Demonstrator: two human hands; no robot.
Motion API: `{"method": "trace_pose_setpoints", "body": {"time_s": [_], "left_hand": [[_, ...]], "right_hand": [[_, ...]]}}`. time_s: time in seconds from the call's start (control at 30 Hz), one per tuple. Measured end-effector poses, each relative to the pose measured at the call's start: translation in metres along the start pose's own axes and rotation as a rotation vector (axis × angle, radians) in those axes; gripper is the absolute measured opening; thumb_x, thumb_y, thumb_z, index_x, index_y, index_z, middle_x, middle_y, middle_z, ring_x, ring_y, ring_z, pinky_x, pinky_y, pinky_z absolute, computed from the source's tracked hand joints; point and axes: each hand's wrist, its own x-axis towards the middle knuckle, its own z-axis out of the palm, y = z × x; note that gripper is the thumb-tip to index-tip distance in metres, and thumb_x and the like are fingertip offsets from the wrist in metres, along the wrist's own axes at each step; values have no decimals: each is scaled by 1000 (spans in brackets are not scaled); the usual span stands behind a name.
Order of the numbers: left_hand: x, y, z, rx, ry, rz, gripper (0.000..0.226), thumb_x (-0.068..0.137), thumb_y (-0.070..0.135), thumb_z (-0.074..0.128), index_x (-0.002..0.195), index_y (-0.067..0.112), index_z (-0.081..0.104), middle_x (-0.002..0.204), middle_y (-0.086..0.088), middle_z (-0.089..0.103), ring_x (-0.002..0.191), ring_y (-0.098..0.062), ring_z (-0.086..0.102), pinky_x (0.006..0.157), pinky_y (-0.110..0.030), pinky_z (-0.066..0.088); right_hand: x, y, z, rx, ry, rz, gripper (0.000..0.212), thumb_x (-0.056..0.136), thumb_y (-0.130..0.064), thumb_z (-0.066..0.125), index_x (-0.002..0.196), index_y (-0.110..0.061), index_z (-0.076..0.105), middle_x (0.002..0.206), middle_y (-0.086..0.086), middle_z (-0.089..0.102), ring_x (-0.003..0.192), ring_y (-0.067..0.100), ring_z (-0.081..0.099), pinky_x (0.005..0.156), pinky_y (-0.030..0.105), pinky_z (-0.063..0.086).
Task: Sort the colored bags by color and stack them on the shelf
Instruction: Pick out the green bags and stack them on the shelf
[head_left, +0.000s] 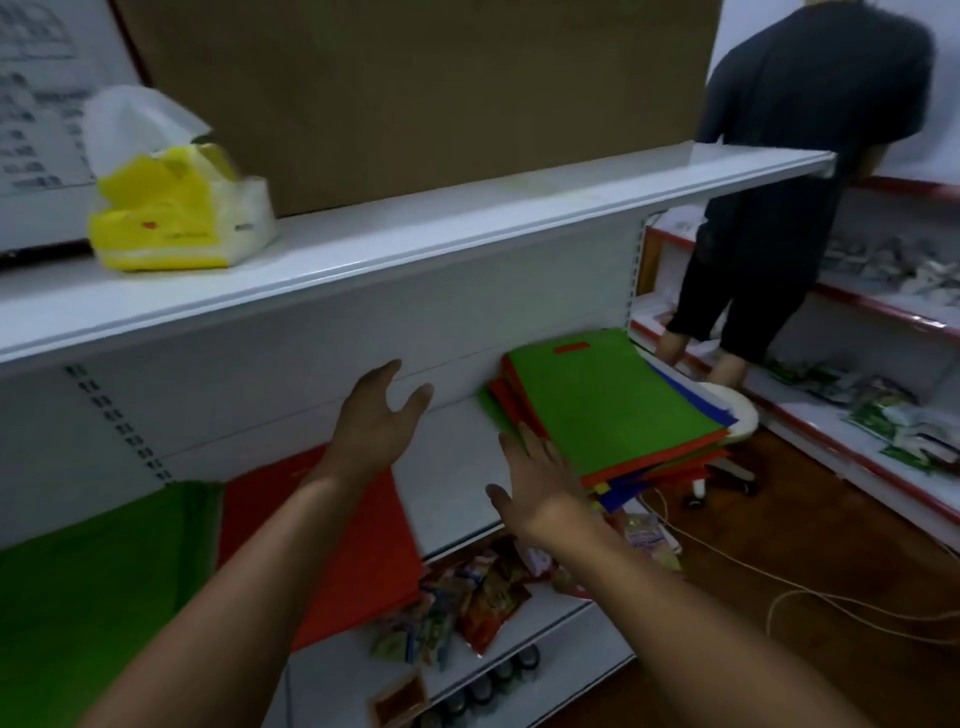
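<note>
Shelf (457, 499): white, lay under both hands, bags along it
Mixed pile (613, 410): green bag on top, touching the right fingertips
Sorted bags: green (98, 571) and red (363, 545), down-left of the left fingers
Left hand (371, 421): fingers spread, held nothing
Right hand (540, 483): fingers straight, loosely together
</note>
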Motion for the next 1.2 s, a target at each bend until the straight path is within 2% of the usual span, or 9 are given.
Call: {"method": "trace_pose_setpoints", "body": {"time_s": [0.17,0.4,0.5,0.57,0.67,0.9,0.97,1.1,1.2], "left_hand": [[26,44,43,8,-42,74,63,92,46,55,146,19,38,153,-2,34,139,-18,33,112,-27,24],[71,69,100,12,-168,92,61,92,45,56,145,19,40,151,-6,38,135,-23,39,112,-37,33],[84,75,126,17,-217,49,53,93,39,57,140,16,46,143,-7,48,128,-24,47,100,-27,37],[91,76,143,9,-240,2,54,90,46,59,135,18,50,137,-2,53,124,-23,51,98,-27,39],[105,67,176,16,-261,-48,72,77,66,53,135,23,49,133,-1,58,121,-23,55,101,-42,45],[118,64,238,-42,-209,-232,59,89,36,65,138,9,48,135,-8,54,124,-28,53,101,-38,45],[119,59,251,-53,-208,-299,59,90,32,64,141,10,44,136,-8,53,122,-27,53,97,-34,46],[121,47,263,-140,-207,-421,54,91,29,63,140,16,43,132,-2,54,112,-23,57,85,-29,47],[123,40,262,-163,-146,-478,52,89,28,65,136,19,47,126,-4,58,107,-24,60,86,-34,50]], "right_hand": [[13,48,-35,31,65,104,68,98,-43,46,154,-20,13,162,7,8,147,31,13,117,46,19],[40,111,-55,60,123,257,69,99,-41,48,154,-21,12,163,8,4,148,32,9,118,48,17],[50,140,-56,81,136,286,68,99,-39,49,154,-20,14,162,9,5,148,32,10,118,48,16],[61,161,-55,95,140,289,68,99,-39,49,154,-18,15,162,10,7,148,33,10,118,48,17],[81,195,-52,100,132,291,69,98,-42,48,153,-16,16,161,16,10,148,34,8,119,48,18],[122,254,-51,32,-51,331,75,99,-55,36,155,-19,2,161,20,-6,148,35,-9,120,48,3],[128,262,-51,25,-87,315,76,98,-57,35,155,-18,1,161,19,0,149,34,-6,121,49,4],[131,262,-46,46,-80,204,76,97,-53,42,155,-17,8,154,15,31,144,33,24,116,49,23],[132,261,-46,50,-34,154,74,96,-51,46,153,-15,14,154,12,32,143,31,27,115,47,26]]}}
